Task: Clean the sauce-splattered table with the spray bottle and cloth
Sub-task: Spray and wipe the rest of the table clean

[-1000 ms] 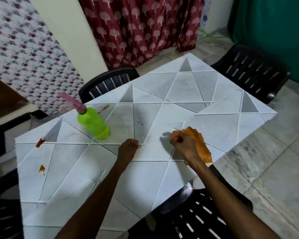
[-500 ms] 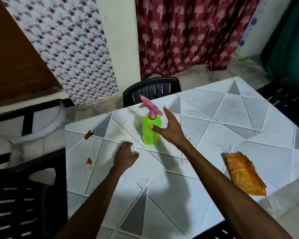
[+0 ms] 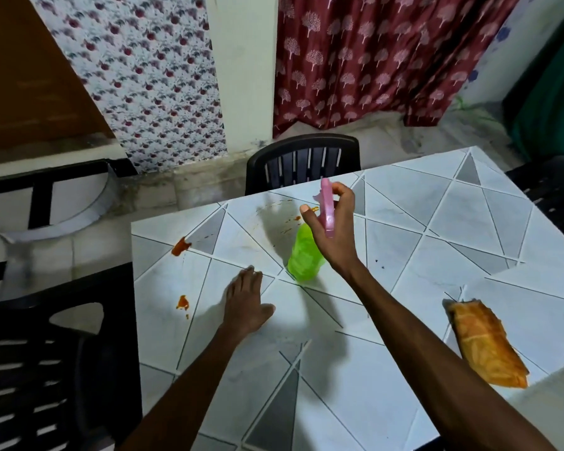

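Tiled table point(image 3: 404, 385): right hand point(image 3: 336, 229) grips spray bottle point(image 3: 303, 255) mid-table, left hand point(image 3: 245, 304) flat beside it, cloth point(image 3: 482, 346) near right edge

— What do we see of the person?

— We see only two arms. The left hand point(image 3: 246, 304) and the right hand point(image 3: 336, 236) are both bare.

— And clothing?

— We find the left forearm point(image 3: 192, 385) and the right forearm point(image 3: 420, 336) bare from wrist to the lower edge of the view. Anything worn higher up lies out of sight.

— Any finer detail?

— On the right hand we make out the thumbnail point(image 3: 304, 208), trimmed short. Both forearms look slim.
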A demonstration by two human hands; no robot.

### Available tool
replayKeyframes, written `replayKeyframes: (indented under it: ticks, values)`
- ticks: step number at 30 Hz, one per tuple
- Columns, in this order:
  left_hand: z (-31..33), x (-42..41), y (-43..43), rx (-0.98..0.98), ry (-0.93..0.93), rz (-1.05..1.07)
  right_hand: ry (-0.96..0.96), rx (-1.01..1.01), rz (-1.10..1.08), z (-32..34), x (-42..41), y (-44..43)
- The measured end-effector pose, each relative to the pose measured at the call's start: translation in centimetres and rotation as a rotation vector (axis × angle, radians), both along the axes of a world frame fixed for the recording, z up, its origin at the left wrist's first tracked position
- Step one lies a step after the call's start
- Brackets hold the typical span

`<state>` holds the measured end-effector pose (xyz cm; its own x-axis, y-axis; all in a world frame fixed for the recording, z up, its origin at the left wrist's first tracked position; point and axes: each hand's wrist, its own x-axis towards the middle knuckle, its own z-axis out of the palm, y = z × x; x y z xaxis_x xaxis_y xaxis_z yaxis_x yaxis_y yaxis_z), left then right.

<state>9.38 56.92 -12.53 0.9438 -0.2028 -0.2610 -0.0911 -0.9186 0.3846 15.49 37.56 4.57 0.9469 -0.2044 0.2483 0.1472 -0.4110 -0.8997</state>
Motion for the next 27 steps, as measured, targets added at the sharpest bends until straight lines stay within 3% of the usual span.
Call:
replayKeyframes:
  ticks: [3,8,15,23,27]
  values:
    - [-0.2,-0.1,-0.1,-0.002,-0.022,-0.001,-0.027,0.062,0.033,0.3,0.9,0.6]
    - [-0.3,0.0,-0.2,0.008,-0.059,-0.003,0.111,0.402,-0.042,1.4,1.3,-0.1]
    - [-0.1,0.2,-0.8,0.027,-0.036,0.015,0.643,0.306,-0.267,-0.6,0.5,-3.0]
    - [0.0,0.0,-0.1,0.061,-0.029,-0.023,0.777,0.314,-0.372,-6.6,-0.3,-7.0]
    - [0.7,0.0,0.6,0.060,-0.020,-0.060,0.793,0.364,-0.243,-3.9,-0.9,-4.0]
